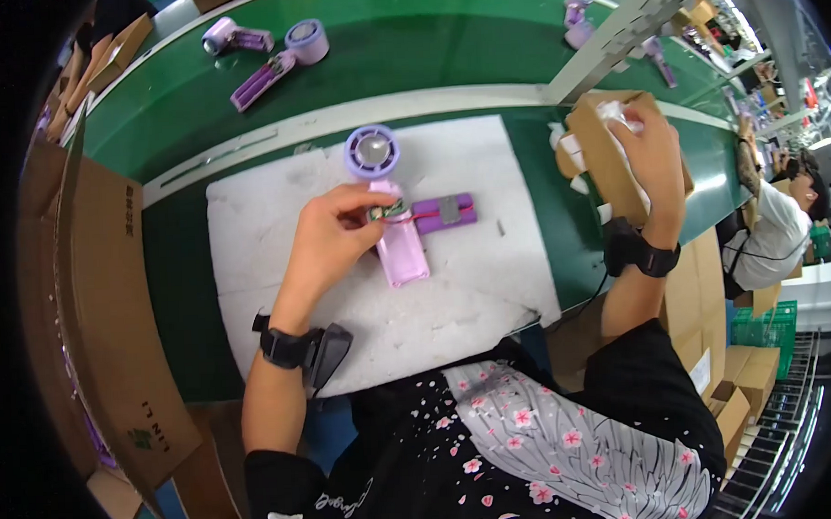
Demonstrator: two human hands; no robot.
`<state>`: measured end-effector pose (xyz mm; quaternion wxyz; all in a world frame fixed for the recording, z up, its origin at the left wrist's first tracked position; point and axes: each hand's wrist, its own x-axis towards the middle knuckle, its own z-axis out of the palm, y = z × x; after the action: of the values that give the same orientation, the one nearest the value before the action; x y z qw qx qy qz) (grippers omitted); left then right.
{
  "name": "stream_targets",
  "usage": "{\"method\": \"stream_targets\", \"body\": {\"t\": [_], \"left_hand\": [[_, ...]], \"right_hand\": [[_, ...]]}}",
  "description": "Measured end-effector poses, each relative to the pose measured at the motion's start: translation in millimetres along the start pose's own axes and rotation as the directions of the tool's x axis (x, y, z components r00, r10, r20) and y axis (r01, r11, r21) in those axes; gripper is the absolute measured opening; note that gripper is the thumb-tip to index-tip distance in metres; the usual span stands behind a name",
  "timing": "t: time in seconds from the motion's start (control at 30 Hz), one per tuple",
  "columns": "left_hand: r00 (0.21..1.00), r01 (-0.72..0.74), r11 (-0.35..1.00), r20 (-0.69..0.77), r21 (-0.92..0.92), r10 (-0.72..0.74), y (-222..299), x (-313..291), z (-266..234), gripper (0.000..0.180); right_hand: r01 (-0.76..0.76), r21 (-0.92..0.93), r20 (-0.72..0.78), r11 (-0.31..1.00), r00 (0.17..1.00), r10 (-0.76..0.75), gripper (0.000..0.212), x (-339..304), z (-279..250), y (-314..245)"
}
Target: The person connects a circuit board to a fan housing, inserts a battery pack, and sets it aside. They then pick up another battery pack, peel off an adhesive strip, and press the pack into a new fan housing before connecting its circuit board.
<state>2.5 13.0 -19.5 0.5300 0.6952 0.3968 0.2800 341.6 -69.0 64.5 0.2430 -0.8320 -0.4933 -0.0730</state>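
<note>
My left hand point(334, 228) pinches a small green circuit board point(388, 211) over the handle of an opened purple handheld fan. The fan's round head point(372, 152) points away from me, and its pale pink hollow handle shell point(403, 253) lies toward me. Thin red wires run from the board to a purple battery pack point(445, 213), which rests on the mat to the right of the handle. My right hand point(651, 151) reaches into a cardboard box point(604, 161), fingers curled down at some white pieces point(617, 115). What those fingers hold, if anything, is hidden.
A white foam mat point(472, 312) lies under the fan on the green table. Beyond a pale rail, several purple fans point(306, 42) lie on a green surface. A large carton point(125, 315) stands at left, a metal post point(623, 37) at far right. Another person point(776, 233) sits at right.
</note>
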Motion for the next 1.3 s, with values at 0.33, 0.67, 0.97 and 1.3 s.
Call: {"method": "stream_targets", "body": {"t": [0.33,0.67,0.97,1.3], "left_hand": [[1.000,0.023,0.999,-0.007,0.031,-0.023,11.8,0.2,1.6,0.033],[0.999,-0.033,0.994,-0.018,0.109,0.035,14.8,-4.6,4.4,0.030],[0.986,-0.145,0.954,-0.042,0.263,0.161,22.6,-5.3,8.1,0.027],[0.963,-0.260,0.903,0.027,0.341,0.267,25.2,-6.0,3.4,0.024]], "right_hand": [[0.473,0.728,0.234,0.497,0.510,-0.828,0.038,-50.8,89.4,-87.5],[-0.789,0.506,0.676,0.348,0.113,-0.728,0.069,-49.2,56.6,-89.5],[-0.608,0.693,0.614,0.386,0.217,-0.759,0.081,-48.9,64.5,-80.7],[0.135,0.829,0.457,0.543,0.398,-0.796,0.070,-68.7,65.3,-91.2]]}}
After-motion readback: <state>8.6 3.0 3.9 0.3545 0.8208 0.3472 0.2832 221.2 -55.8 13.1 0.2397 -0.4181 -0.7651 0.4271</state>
